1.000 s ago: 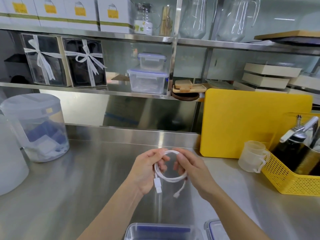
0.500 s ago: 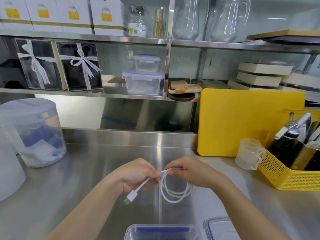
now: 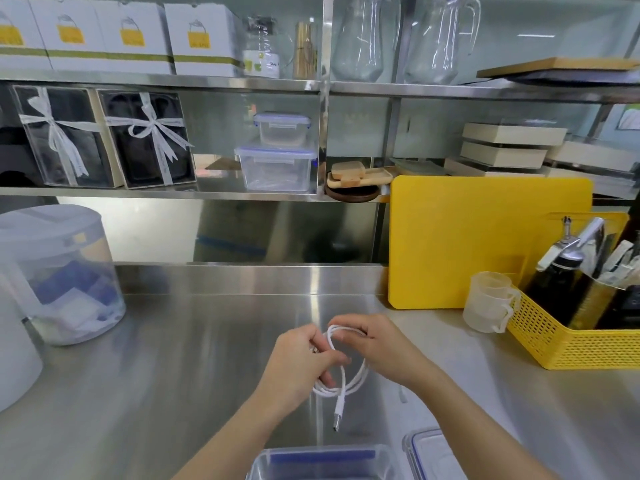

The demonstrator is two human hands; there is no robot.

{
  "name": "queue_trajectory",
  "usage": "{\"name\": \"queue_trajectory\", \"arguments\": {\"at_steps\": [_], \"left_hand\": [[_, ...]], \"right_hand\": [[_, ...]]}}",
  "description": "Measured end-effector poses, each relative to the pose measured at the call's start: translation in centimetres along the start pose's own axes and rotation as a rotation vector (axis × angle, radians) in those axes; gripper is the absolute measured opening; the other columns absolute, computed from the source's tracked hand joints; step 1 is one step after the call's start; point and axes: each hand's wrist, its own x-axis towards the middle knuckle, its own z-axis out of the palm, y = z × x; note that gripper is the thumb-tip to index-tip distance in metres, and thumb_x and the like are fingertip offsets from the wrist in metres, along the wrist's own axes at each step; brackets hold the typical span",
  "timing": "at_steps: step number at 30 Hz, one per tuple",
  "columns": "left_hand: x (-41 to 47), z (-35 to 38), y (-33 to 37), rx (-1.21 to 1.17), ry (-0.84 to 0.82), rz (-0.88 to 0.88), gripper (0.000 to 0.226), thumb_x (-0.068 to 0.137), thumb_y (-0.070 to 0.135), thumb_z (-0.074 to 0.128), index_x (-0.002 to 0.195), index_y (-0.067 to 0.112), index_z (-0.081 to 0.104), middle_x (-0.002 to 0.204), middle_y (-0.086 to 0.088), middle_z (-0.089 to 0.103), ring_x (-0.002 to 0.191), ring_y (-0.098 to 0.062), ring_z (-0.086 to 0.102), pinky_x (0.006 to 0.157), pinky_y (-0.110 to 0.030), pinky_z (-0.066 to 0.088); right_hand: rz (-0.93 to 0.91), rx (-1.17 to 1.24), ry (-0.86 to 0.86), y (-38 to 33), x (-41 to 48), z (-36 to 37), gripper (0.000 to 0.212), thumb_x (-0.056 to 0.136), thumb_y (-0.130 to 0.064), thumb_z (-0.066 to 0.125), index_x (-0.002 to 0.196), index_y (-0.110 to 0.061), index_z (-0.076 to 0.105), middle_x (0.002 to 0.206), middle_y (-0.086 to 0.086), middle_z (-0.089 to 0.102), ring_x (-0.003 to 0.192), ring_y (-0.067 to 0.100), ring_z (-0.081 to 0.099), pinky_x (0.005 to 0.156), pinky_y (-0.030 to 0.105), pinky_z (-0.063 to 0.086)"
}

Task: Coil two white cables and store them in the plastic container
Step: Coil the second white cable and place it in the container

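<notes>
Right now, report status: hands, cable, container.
Left hand and right hand both gripping the white cable, loosely coiled, plug dangling. Open plastic container directly below. Nothing in the way.

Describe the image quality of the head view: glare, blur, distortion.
Head view: a bright streak of glare runs down the steel counter behind the hands; wide-angle bending curves the shelf edges; the white cable stays fairly sharp, as do the left hand and right hand; the plastic container is cut off by the bottom edge.
</notes>
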Motion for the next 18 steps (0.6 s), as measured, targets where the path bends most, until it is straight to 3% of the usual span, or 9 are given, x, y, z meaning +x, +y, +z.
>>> {"name": "queue_trajectory", "arguments": {"at_steps": [4,9,11,13,14,16,18], "left_hand": [[-0.4,1.2,-0.3,0.197,0.180,0.074,0.038,0.079,0.022,0.070,0.058,0.020,0.039,0.067,0.001,0.048,0.043,-0.019,0.056,0.048,-0.019,0.039],[0.0,0.7,-1.2,0.107,0.190,-0.032,0.042,0.077,0.027,0.072,0.077,0.021,0.030,0.070,-0.005,0.053,0.040,-0.019,0.051,0.037,-0.019,0.039],[0.2,1.0,-1.7,0.234,0.179,-0.027,0.026,0.087,0.024,0.059,0.084,0.017,0.034,0.074,-0.009,0.057,0.050,-0.022,0.054,0.039,-0.020,0.040],[0.4,1.4,-2.5,0.352,0.236,0.012,0.006,0.091,0.015,0.044,0.087,0.014,0.040,0.079,-0.015,0.062,0.067,-0.033,0.059,0.054,-0.031,0.044],[0.4,1.6,-2.7,0.373,0.261,0.029,0.008,0.091,0.011,0.040,0.085,0.014,0.043,0.077,-0.015,0.063,0.071,-0.036,0.060,0.058,-0.035,0.043],[0.5,1.6,-2.9,0.238,0.269,-0.013,0.014,0.088,0.004,0.039,0.083,0.012,0.049,0.066,-0.006,0.061,0.064,-0.027,0.062,0.055,-0.031,0.044],[0.3,1.2,-2.4,-0.059,0.238,-0.148,0.015,0.087,0.000,0.044,0.095,0.008,0.054,0.069,-0.003,0.060,0.057,-0.012,0.060,0.051,-0.021,0.047]], "right_hand": [[-0.032,-0.005,0.023,0.0,-0.2,0.7,0.021,0.095,-0.024,0.045,0.086,-0.021,0.063,0.082,-0.001,0.066,0.080,0.017,0.060,0.081,0.043,0.054],[-0.047,-0.004,0.015,0.0,-0.5,1.1,0.020,0.095,-0.022,0.046,0.087,-0.020,0.064,0.083,0.000,0.065,0.080,0.012,0.059,0.078,0.035,0.051],[-0.052,0.008,0.024,0.0,-0.5,1.7,0.021,0.095,-0.021,0.046,0.094,-0.023,0.067,0.088,-0.004,0.067,0.084,0.008,0.060,0.079,0.025,0.051],[-0.075,-0.022,0.053,-0.3,-0.4,2.4,0.022,0.095,-0.019,0.047,0.106,-0.024,0.066,0.097,-0.008,0.068,0.090,0.002,0.060,0.081,0.010,0.046],[-0.098,-0.050,0.068,-0.5,-0.3,2.8,0.024,0.095,-0.018,0.047,0.110,-0.023,0.064,0.102,-0.005,0.069,0.093,0.002,0.060,0.082,0.009,0.045],[-0.142,-0.089,0.092,-0.5,-0.4,3.2,0.025,0.095,-0.018,0.047,0.115,-0.021,0.063,0.108,0.000,0.070,0.098,0.008,0.062,0.087,0.017,0.048],[-0.180,-0.136,0.088,-0.2,-0.8,3.1,0.026,0.095,-0.023,0.048,0.118,-0.024,0.060,0.110,-0.002,0.070,0.099,0.011,0.062,0.089,0.025,0.050]]}}
